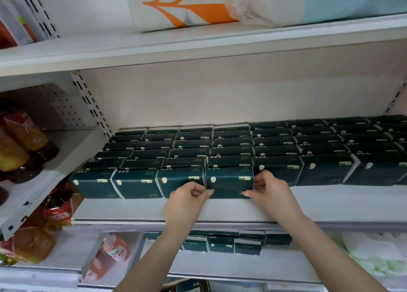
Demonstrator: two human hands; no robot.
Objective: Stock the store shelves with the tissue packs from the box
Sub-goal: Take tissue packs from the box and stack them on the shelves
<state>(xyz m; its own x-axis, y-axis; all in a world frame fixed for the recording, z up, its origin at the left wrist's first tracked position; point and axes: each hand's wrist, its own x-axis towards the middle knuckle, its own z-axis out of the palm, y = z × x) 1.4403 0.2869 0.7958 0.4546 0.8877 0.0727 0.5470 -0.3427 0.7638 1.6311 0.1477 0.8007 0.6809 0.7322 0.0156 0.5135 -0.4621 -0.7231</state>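
A person stands in front of a white metal shelf [242,210] and holds one dark green rectangular tissue pack [229,180] with both hands. This pack stands upright in the near row of the shelf, fourth from the left, touching the pack on its left side. The left hand [189,194] grips the lower left corner of the pack, with the thumb on the front face and the other fingers curled at the side. The right hand [268,190] grips the right edge in the same way, thumb in front and fingers bent round the side.

Behind and beside it, many other dark green tissue packs [275,142] fill the shelf in tight rows up to the far wall. On the lower shelf [220,267] some more packs of the same kind [220,243] stand near the middle.

On the left there are brown and orange drink bottles [19,148] on a neighbouring shelf. On the upper shelf lies a large white package with an orange pattern [176,5].
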